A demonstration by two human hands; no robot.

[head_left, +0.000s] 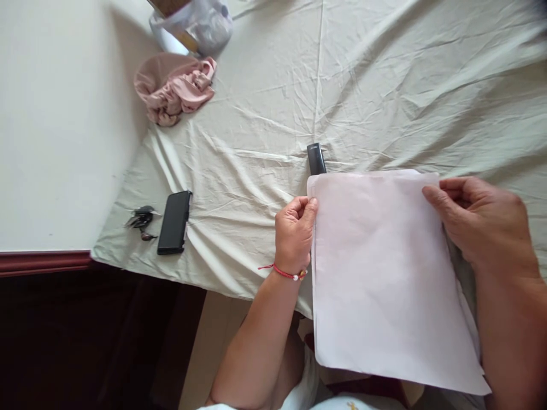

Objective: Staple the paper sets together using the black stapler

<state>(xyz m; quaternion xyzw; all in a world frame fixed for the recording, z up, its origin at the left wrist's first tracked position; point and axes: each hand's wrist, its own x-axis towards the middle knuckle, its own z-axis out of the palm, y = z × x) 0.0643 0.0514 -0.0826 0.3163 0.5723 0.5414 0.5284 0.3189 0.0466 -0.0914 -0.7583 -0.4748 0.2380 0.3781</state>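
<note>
A pale pink folded cloth (380, 273) lies flat, half on the bed's near edge and half over my lap. My left hand (294, 230) pinches its upper left corner, fingers closed; a red string bracelet is on that wrist. My right hand (474, 219) grips the cloth's upper right corner, fingers curled over the edge. A small black device (316, 158) lies on the sheet just beyond the cloth's top edge, partly covered by it.
The bed has a wrinkled pale green sheet (363, 85). A black phone (174, 222) and a bunch of keys (141, 219) lie near the left corner. Crumpled pink fabric (177, 88) and a plastic bag (196, 25) sit at the far left by the wall.
</note>
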